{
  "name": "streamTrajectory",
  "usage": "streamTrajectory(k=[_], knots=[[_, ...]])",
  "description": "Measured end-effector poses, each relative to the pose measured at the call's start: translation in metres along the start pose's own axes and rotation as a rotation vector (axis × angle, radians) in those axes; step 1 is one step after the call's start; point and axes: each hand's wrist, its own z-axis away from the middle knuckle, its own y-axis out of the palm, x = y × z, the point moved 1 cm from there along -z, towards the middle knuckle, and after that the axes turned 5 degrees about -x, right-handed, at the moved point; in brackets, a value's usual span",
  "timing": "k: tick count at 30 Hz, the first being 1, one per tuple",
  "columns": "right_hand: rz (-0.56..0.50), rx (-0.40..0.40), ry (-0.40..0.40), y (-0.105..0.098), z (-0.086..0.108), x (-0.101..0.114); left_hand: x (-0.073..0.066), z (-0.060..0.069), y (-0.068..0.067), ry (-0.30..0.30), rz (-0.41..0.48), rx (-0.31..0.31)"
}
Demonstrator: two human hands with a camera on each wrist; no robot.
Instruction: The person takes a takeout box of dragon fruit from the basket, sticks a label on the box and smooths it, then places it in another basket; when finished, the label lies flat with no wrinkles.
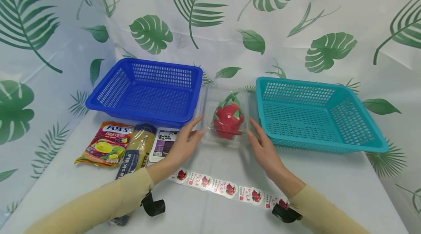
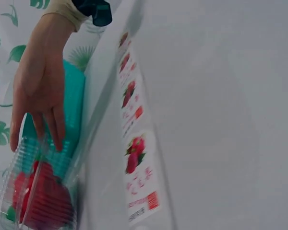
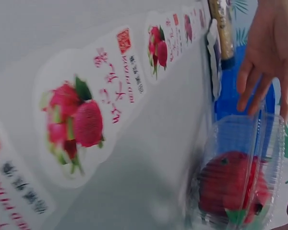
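Observation:
A clear plastic box (image 1: 227, 139) with a red dragon fruit (image 1: 229, 118) inside stands between the two baskets. My left hand (image 1: 182, 147) is at its left side and my right hand (image 1: 264, 150) at its right, fingers extended toward the walls. In the left wrist view the right hand (image 2: 41, 86) has its fingers at the edge of the box (image 2: 19, 158). The right wrist view has the left hand (image 3: 271, 57) with fingertips by the rim of the box (image 3: 225, 129). A strip of dragon fruit stickers (image 1: 218, 186) lies in front, between the forearms.
A blue basket (image 1: 154, 117) is at the back left, a teal basket (image 1: 315, 142) at the right. Left of my left hand lie a candy bag (image 1: 106, 144), a pasta pack (image 1: 139, 146) and a white pack with a purple label (image 1: 161, 144). A leaf-patterned sheet hangs behind.

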Motion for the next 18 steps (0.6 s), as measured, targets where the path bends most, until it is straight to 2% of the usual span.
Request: streamTrajectory(k=[5, 7, 9, 11, 13, 15, 18], knots=[[0.058, -0.004, -0.025, -0.016, 0.023, -0.007, 0.009, 0.020, -0.004, 0.021, 0.012, -0.122], [0.092, -0.010, -0.059, -0.025, 0.033, -0.010, 0.011, 0.027, -0.004, 0.051, 0.010, -0.136], [0.138, -0.027, -0.079, -0.035, 0.045, -0.015, 0.013, 0.032, -0.004, 0.096, -0.007, -0.122], [0.185, -0.058, -0.082, -0.043, 0.055, -0.019, 0.014, 0.036, -0.003, 0.157, -0.027, -0.078], [0.234, -0.097, -0.066, -0.050, 0.065, -0.024, 0.014, 0.037, -0.001, 0.222, -0.059, -0.009], [0.258, -0.131, -0.046, -0.057, 0.073, -0.029, 0.014, 0.036, 0.003, 0.287, -0.076, 0.087], [0.295, -0.176, -0.007, -0.066, 0.083, -0.038, 0.015, 0.032, 0.010, 0.346, -0.087, 0.257]])
